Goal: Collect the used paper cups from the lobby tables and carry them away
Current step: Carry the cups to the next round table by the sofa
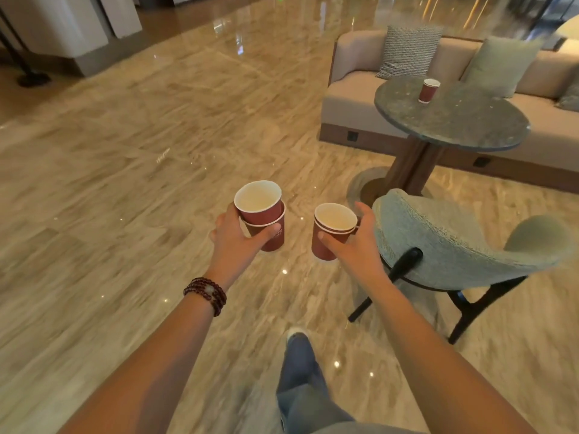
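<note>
My left hand (pixel 233 242) grips a stack of two dark red paper cups (pixel 262 211), the upper one tilted inside the lower. My right hand (pixel 354 242) holds another nested pair of dark red paper cups (pixel 329 236), white inside. Both stacks hang in front of me above the marble floor. A single red paper cup (pixel 428 90) stands upright on the round grey stone table (pixel 463 120) at the upper right, well beyond my hands.
A pale green upholstered chair (pixel 454 245) with black legs stands just right of my right hand. A beige sofa (pixel 354 101) with cushions runs behind the table. Glossy marble floor (pixel 141 183) spreads to the left. My leg and shoe (pixel 297 355) are below.
</note>
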{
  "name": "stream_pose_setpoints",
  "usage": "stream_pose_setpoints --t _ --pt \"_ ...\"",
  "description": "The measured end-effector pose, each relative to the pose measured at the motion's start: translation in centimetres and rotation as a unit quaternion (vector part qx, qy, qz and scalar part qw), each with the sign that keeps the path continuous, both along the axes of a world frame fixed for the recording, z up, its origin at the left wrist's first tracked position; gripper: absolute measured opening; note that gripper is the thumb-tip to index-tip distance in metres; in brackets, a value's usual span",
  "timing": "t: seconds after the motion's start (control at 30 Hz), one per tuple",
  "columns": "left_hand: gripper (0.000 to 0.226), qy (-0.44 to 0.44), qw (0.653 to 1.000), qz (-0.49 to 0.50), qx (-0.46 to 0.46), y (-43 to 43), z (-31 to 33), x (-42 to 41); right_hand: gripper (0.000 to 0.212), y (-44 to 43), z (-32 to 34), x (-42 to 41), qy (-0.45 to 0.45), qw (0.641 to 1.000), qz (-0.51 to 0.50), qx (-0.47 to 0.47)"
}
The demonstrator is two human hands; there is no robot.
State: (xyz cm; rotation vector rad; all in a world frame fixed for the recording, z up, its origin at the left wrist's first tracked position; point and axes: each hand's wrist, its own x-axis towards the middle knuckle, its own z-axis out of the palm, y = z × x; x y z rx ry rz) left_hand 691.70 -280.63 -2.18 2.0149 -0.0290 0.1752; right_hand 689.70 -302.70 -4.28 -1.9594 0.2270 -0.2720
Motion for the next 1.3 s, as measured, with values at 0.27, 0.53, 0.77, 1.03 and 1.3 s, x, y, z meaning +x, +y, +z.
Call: stream_pose_setpoints --t 0.27,0.53,0.77,1.03,1.3 --pt "0.089 -0.014 1.0 -0.002 0.02 -2.8 0.7 15.0 0.093 -2.6 0.7 16.0 -0.007 1.0 0.021 0.003" --pt "0.088 -0.02 1.0 -0.003 -0.006 -4.3 1.3 29.0 0.092 -4.2 0.8 29.8 0.023 0.999 0.041 -0.001" --pt "0.087 -0.013 1.0 -0.021 -0.005 -4.5 0.0 40.3 0.092 -4.2 -0.9 40.0 0.039 0.999 0.027 0.005" --pt "0.087 -0.009 0.997 -0.081 0.002 -4.0 -0.2 56.5 0.092 -3.0 -1.8 53.7 0.035 0.999 -0.024 0.009" --pt "0.089 -0.018 0.988 -0.152 -0.005 -4.8 1.3 71.9 0.093 -3.3 -1.3 65.6 0.022 0.994 -0.107 0.024"
